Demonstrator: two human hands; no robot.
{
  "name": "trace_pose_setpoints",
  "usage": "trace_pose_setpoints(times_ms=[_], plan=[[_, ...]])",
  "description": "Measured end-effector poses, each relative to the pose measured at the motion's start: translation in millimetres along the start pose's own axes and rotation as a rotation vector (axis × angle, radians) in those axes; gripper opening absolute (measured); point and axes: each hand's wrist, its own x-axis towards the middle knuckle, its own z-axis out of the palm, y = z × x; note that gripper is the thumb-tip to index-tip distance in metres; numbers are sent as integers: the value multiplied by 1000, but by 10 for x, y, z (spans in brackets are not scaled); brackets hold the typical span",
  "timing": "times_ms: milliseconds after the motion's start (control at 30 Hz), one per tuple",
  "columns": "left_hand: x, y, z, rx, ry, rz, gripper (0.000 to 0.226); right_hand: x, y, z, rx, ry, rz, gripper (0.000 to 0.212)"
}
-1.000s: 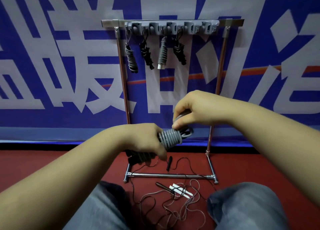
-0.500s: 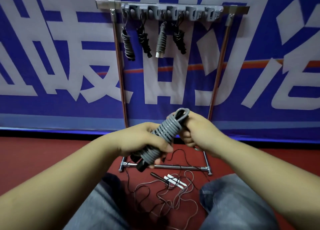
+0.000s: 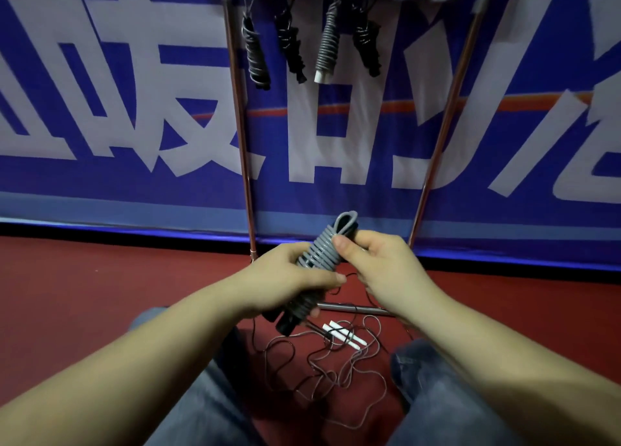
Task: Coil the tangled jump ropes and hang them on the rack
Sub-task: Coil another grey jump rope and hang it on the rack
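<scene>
Gripping the coiled grey jump rope [image 3: 321, 251] at centre frame, the left hand [image 3: 285, 282] is wrapping its lower half while the right hand [image 3: 376, 264] is pinching the upper wraps beneath the loop. The rack [image 3: 240, 136] is standing at twelve o'clock, four bundles hanging. Loosening either grip is probably risking the wraps springing undone; the tangled rope [image 3: 336, 371] at six o'clock could be snagging feet.

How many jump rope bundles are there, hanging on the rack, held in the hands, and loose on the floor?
Hanging coiled bundles: 4
Grey coiled bundle in both hands: 1
Tangled heap on floor: 1, rope count unclear
Total: 6
</scene>
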Motion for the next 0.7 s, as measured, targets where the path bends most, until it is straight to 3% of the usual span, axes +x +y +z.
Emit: trace_pose_setpoints(times_ms=[67, 200, 300, 467, 700], plan=[[67, -63, 18, 147, 127, 37, 22, 40, 109, 73, -4, 88, -2, 22], [126, -168, 28, 273, 229, 46, 24, 70, 223, 162, -41, 146, 14, 28], [132, -184, 34, 205, 228, 72, 31, 91, 221, 133, -145, 136, 6, 39], [68, -168, 31, 46, 171, 213, 75, 150, 133, 34, -300, 39, 50, 51], [123, -168, -5, 569, 331, 260, 66, 264, 127, 48, -383, 44, 45, 46]])
